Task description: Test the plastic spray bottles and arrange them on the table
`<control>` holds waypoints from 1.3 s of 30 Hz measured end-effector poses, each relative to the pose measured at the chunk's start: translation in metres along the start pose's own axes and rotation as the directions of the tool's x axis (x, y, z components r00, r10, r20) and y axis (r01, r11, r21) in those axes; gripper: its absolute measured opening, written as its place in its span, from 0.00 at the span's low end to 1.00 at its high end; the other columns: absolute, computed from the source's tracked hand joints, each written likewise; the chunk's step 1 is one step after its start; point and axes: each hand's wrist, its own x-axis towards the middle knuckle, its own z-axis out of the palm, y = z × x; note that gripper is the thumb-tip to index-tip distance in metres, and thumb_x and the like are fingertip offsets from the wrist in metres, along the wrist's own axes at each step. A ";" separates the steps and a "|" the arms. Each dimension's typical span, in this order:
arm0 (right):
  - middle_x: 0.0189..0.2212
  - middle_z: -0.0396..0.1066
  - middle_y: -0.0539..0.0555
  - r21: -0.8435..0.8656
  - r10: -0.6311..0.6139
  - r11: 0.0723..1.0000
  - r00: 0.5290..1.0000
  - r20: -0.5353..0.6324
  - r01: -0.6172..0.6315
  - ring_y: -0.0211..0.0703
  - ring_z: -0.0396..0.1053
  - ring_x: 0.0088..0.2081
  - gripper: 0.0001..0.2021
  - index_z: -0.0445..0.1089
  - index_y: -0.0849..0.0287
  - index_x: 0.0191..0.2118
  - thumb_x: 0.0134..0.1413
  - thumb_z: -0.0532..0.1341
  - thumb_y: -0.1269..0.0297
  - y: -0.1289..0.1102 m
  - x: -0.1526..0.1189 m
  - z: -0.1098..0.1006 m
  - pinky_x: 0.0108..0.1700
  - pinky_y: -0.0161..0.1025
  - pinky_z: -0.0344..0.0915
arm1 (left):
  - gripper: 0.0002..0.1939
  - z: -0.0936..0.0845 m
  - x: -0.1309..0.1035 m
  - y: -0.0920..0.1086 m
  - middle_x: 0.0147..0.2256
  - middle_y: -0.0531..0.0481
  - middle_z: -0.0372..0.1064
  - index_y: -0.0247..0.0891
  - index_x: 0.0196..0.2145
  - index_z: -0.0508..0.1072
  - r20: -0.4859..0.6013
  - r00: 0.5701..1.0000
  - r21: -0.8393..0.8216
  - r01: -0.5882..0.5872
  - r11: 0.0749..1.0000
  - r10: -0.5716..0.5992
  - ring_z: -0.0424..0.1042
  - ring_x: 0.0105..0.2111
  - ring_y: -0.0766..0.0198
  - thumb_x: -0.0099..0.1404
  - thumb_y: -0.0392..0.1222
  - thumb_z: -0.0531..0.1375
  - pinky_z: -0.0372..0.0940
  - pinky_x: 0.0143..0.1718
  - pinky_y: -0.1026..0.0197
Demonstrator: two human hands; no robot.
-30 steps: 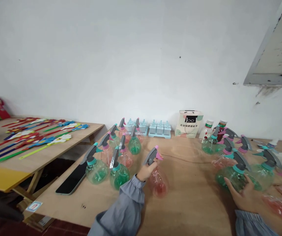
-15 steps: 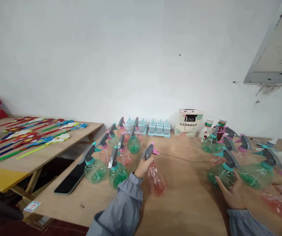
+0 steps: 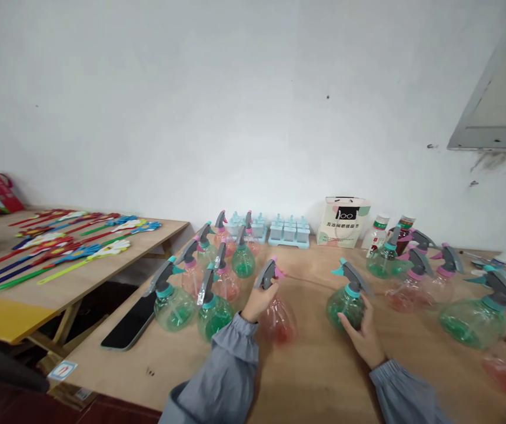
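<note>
My left hand (image 3: 262,299) is closed around the neck of a pink spray bottle (image 3: 280,321) with a grey and pink trigger head, near the table's middle. To the right, my right hand (image 3: 366,335) grips the round body of a green spray bottle (image 3: 343,303) with a grey and turquoise head. Just left of my left hand stand several spray bottles, the nearest a green one (image 3: 215,317). Another group is at the right, among them a large green spray bottle (image 3: 473,321) and a pink spray bottle (image 3: 405,291).
A black phone (image 3: 129,324) lies at the table's left edge. Along the wall stand light-blue popsicle moulds (image 3: 289,231), a paper bag (image 3: 342,222) and two labelled bottles, one a white bottle (image 3: 374,235). Colourful hand-shaped sticks (image 3: 67,253) cover the left table.
My right hand has carried the green spray bottle leftward from the right group toward the table's middle. My left hand still holds the pink bottle. The view has shifted slightly.
</note>
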 end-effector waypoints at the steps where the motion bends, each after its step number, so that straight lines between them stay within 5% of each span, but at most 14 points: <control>1: 0.60 0.56 0.66 0.010 0.005 1.000 1.000 0.018 -0.005 0.56 0.59 0.60 0.37 0.47 0.60 0.64 0.55 0.60 0.48 -0.001 0.002 0.003 0.62 0.57 0.56 | 0.06 -0.001 0.000 0.001 0.21 0.56 0.61 0.39 0.22 0.69 -0.015 1.000 0.036 0.017 0.999 -0.017 0.63 0.26 0.66 0.48 0.40 0.64 0.62 0.35 0.62; 14: 0.58 0.60 0.68 0.070 -0.011 0.997 0.999 0.052 0.008 0.57 0.63 0.58 0.39 0.48 0.61 0.64 0.54 0.61 0.45 -0.009 0.013 0.033 0.59 0.57 0.61 | 0.05 0.001 0.007 -0.006 0.23 0.55 0.66 0.39 0.26 0.71 -0.096 0.940 0.250 -0.294 0.922 0.326 0.64 0.25 0.67 0.54 0.43 0.61 0.62 0.34 0.62; 21: 0.58 0.60 0.67 0.045 -0.033 0.999 0.998 0.055 0.031 0.56 0.63 0.58 0.39 0.48 0.61 0.64 0.54 0.60 0.45 -0.007 0.013 0.032 0.59 0.56 0.62 | 0.18 0.016 -0.001 -0.004 0.41 0.46 0.74 0.41 0.46 0.71 0.041 0.847 0.604 -0.444 0.662 0.531 0.71 0.45 0.55 0.56 0.37 0.60 0.58 0.50 0.49; 28: 0.59 0.59 0.68 0.052 -0.038 0.998 0.997 0.062 0.034 0.57 0.61 0.60 0.39 0.48 0.62 0.64 0.54 0.60 0.46 -0.009 0.014 0.030 0.60 0.57 0.60 | 0.37 0.018 0.007 -0.017 0.49 0.43 0.71 0.41 0.59 0.58 -0.083 0.834 0.514 -0.432 0.741 0.545 0.73 0.45 0.57 0.55 0.48 0.66 0.65 0.50 0.53; 33: 0.59 0.60 0.67 0.081 -0.015 0.997 0.996 0.085 0.008 0.57 0.61 0.60 0.40 0.48 0.61 0.64 0.54 0.61 0.45 -0.011 0.013 0.029 0.60 0.57 0.60 | 0.49 0.004 -0.017 -0.046 0.56 0.33 0.61 0.36 0.60 0.52 -0.150 0.846 0.606 -0.329 0.724 0.511 0.68 0.54 0.46 0.46 0.52 0.70 0.64 0.53 0.44; 39: 0.58 0.60 0.67 0.110 0.001 0.994 0.994 0.111 -0.013 0.57 0.61 0.60 0.40 0.50 0.60 0.64 0.52 0.62 0.44 -0.011 0.012 0.031 0.60 0.58 0.60 | 0.38 -0.004 -0.036 -0.079 0.52 0.37 0.65 0.36 0.57 0.57 -0.100 0.942 0.655 -0.179 0.734 0.319 0.68 0.55 0.46 0.52 0.49 0.66 0.65 0.53 0.45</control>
